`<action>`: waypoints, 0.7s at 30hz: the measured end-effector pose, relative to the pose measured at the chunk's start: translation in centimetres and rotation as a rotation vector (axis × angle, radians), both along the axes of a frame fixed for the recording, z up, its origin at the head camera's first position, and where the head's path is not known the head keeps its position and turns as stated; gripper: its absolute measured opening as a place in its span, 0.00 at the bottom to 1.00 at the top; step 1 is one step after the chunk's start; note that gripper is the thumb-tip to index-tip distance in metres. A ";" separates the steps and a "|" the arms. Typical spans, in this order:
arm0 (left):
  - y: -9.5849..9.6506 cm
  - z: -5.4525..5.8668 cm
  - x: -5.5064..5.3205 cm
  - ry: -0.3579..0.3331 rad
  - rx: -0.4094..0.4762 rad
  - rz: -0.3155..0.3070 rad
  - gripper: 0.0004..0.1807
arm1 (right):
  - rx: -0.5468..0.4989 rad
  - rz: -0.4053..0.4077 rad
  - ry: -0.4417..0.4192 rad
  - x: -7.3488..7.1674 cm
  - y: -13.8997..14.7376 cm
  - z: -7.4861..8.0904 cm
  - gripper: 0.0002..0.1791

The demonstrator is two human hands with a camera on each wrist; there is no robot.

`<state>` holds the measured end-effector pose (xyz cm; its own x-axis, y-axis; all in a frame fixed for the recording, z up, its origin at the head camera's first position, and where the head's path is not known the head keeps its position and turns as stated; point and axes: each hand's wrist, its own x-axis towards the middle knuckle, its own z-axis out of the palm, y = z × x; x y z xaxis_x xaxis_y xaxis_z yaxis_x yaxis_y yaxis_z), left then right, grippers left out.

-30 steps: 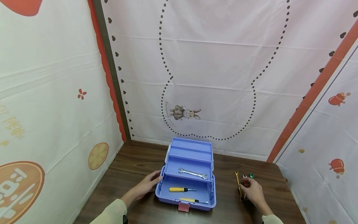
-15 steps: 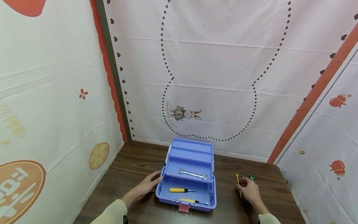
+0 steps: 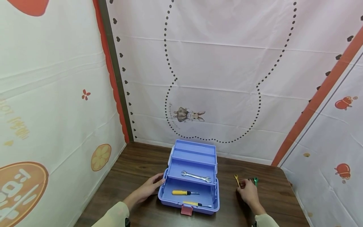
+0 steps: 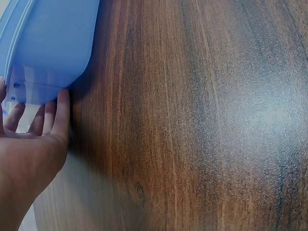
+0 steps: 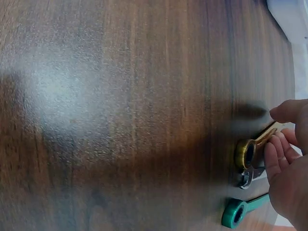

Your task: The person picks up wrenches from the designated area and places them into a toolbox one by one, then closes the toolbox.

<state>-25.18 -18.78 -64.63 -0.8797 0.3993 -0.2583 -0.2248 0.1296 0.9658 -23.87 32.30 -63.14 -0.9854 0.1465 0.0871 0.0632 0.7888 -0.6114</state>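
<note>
A blue toolbox stands with its lid up. On its tray lies a silver open-end wrench, and two yellow-handled screwdrivers lie in its base. My left hand holds the toolbox's left side, fingertips against the wall in the left wrist view. To the right, my right hand pinches a gold wrench with thumb and fingers. In the right wrist view, a silver wrench's ring end sits right beside the gold one, its shaft partly hidden by the fingers. A green wrench lies just beyond them.
The dark wooden table backs onto a printed cloth wall, with more cloth on the left and right sides. A pink latch sticks out from the toolbox's front.
My right hand has shifted left, and the gold wrench's upper end has moved left and tilted with it. More of the green wrench shows. My left hand has stayed on the toolbox.
</note>
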 end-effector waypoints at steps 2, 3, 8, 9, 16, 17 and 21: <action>0.0 0.0 0.1 -0.003 0.002 0.001 0.46 | 0.002 -0.012 -0.001 0.1 -0.1 -0.2 0.13; 0.0 0.0 0.1 -0.003 0.001 0.002 0.46 | 0.001 -0.017 -0.003 0.1 -0.2 -0.4 0.12; 0.0 0.0 0.2 0.000 -0.012 0.008 0.46 | 0.002 -0.029 0.000 0.3 -0.3 -0.6 0.09; 0.0 0.0 0.2 -0.001 -0.014 0.009 0.46 | 0.004 -0.027 0.002 0.3 -0.3 -0.6 0.09; 0.1 0.0 0.2 -0.009 -0.007 0.009 0.45 | 0.011 -0.014 -0.034 0.2 -0.4 -0.3 0.09; 0.1 0.0 0.2 -0.009 -0.008 0.009 0.45 | 0.015 -0.013 -0.038 0.2 -0.4 -0.3 0.09; 0.1 0.1 0.1 -0.007 -0.017 0.010 0.46 | 0.016 -0.006 -0.056 0.0 -0.3 -0.1 0.09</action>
<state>-25.08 -18.67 -64.56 -0.8820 0.3857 -0.2709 -0.2325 0.1438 0.9619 -23.89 32.01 -63.23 -0.9878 0.1519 0.0344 0.1020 0.7978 -0.5942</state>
